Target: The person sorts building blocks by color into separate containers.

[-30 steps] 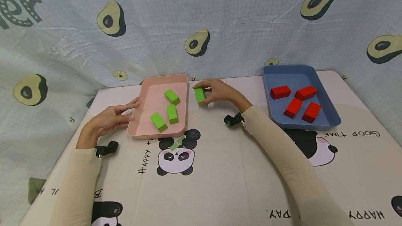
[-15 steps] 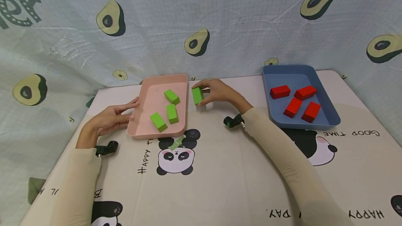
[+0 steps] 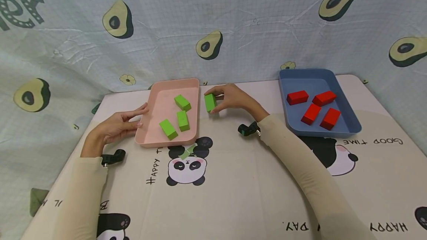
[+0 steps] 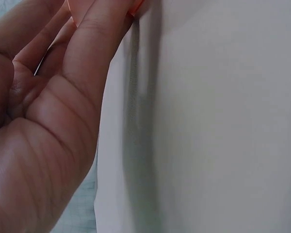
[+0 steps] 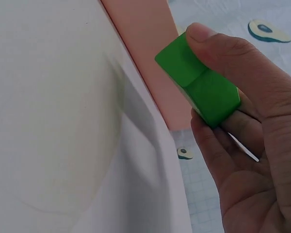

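Between thumb and fingers my right hand (image 3: 232, 96) pinches a green block (image 3: 210, 102), just right of the pink tray (image 3: 160, 99). The right wrist view shows the thumb on one end of this green block (image 5: 199, 82), fingers at the other. My left hand (image 3: 117, 126) touches the tray's left rim with its fingertips and thumb, the fingers fairly straight. In the left wrist view, the left hand (image 4: 53, 111) covers most of the tray's edge. Inside the tray lie 3 green blocks: an upper block (image 3: 182, 102), a middle block (image 3: 183, 121) and a lower block (image 3: 168, 129).
A blue tray (image 3: 305, 80) at the back right holds several red blocks (image 3: 311, 114). Both trays stand on a table covered with a panda-print cloth (image 3: 233, 180). Behind hangs an avocado-print curtain (image 3: 160, 21). Each wrist wears a small black camera (image 3: 248, 128).
The pinched green block and my right hand's fingertips have shifted slightly left, toward the pink tray, mostly in the first half second. My left hand and both trays stay in place.
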Demonstrator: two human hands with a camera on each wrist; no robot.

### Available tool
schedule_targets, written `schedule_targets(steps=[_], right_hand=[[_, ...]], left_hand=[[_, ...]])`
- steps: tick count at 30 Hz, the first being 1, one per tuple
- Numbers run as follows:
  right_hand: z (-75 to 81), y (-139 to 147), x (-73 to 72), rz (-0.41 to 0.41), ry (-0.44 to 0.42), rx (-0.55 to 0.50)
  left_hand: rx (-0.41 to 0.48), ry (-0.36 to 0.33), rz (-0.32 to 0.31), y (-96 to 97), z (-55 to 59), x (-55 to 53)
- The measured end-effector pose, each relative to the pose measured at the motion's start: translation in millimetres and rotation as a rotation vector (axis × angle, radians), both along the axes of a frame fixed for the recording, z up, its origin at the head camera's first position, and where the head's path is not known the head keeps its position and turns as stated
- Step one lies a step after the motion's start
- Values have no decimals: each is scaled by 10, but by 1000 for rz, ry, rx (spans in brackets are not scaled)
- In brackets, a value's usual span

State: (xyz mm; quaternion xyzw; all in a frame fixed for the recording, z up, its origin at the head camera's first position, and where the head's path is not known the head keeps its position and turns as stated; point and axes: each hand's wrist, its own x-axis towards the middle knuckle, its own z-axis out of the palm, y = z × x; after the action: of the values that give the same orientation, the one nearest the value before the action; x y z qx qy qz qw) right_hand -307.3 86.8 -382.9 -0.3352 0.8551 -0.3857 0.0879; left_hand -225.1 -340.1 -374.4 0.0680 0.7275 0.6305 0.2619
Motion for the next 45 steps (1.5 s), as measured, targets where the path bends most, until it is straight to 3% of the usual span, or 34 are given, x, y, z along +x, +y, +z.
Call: schedule_targets(steps=[7, 31, 45], right_hand=[[51, 18, 34, -3, -32, -43], [47, 57, 62, -9, 9, -54], [88, 67, 103, -6, -46, -101]], left_hand=[[-5, 0, 10, -1, 2, -4], [-22, 3, 13, 11, 16, 13], [-18, -2, 13, 23, 27, 21]])
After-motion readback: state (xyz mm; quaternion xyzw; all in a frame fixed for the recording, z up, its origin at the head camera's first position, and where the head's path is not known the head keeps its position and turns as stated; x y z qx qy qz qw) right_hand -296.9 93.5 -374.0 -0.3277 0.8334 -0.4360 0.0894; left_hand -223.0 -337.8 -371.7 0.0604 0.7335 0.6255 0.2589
